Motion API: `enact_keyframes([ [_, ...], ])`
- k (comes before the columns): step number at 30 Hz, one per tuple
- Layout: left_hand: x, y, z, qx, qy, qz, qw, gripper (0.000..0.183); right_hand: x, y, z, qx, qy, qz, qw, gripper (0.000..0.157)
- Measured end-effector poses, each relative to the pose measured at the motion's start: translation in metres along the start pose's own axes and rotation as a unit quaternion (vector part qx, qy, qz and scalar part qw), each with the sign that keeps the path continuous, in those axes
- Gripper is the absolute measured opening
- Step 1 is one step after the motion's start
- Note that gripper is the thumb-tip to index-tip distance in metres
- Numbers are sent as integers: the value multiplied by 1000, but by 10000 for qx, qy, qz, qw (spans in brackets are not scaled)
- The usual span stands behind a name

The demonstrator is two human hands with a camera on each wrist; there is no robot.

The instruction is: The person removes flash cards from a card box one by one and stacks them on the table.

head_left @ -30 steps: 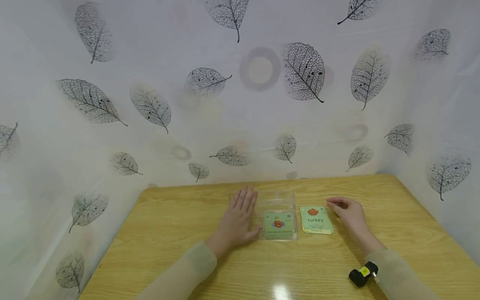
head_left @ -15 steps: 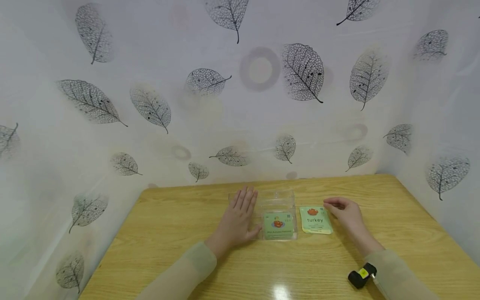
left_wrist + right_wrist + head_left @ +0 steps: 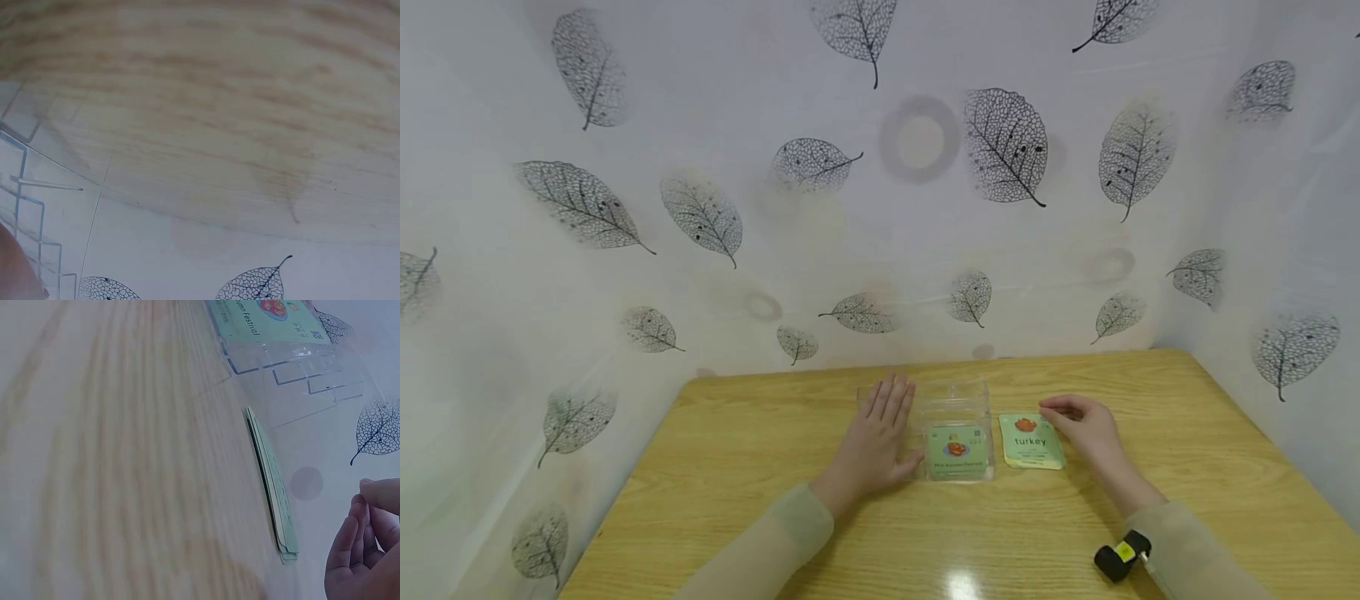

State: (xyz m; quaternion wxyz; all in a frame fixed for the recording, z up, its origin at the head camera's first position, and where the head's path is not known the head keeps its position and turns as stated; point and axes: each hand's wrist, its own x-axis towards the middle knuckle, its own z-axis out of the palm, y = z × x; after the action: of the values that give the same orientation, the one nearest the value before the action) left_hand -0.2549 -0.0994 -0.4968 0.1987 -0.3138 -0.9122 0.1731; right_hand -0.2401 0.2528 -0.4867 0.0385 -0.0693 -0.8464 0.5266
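Observation:
My left hand (image 3: 872, 446) lies with straight fingers over the left part of a clear plastic stepped holder (image 3: 955, 408). A green picture card (image 3: 957, 458) stands in the holder's front tier. To the right of the holder is a small stack of green cards (image 3: 1032, 450), its top one printed "turkey" with a red picture. My right hand (image 3: 1090, 425) hovers at the stack's upper right corner. In the right wrist view its thumb meets the fingertips (image 3: 359, 500), nothing shows between them, and the card stack (image 3: 275, 494) lies apart from them on the table.
The wooden table (image 3: 715, 483) ends at a pale curtain (image 3: 850, 225) printed with leaves, which also closes in both sides. A black device (image 3: 1120, 560) with a yellow label sits at my right sleeve.
My right hand has drifted slightly left, its fingertips now over the upper right corner of the card stack. The left hand and holder have not moved.

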Motion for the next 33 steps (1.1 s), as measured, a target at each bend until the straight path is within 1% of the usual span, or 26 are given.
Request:
enact_keyframes([
  [4, 0, 0, -1, 11, 3, -4, 10000, 102, -2, -3, 1, -1, -77, -90, 9999, 33],
  [11, 0, 0, -1, -56, -4, -15, 10000, 102, -6, -9, 3, 79, -252, -113, 9996, 35],
  [18, -1, 0, 2, 118, 281, 40, 9995, 104, -9, -11, 7, 228, -366, -137, 9990, 35],
  [23, 0, 0, 2, 125, 251, 35, 9996, 104, -11, -13, 10, 291, -393, -235, 9985, 33],
  [27, 0, 0, 1, 154, 215, 36, 9996, 104, -14, -17, 13, 382, -412, -233, 9981, 32],
  [33, 0, 0, 2, 156, 234, 47, 9996, 104, -17, -22, 16, 461, -562, -233, 9971, 31],
])
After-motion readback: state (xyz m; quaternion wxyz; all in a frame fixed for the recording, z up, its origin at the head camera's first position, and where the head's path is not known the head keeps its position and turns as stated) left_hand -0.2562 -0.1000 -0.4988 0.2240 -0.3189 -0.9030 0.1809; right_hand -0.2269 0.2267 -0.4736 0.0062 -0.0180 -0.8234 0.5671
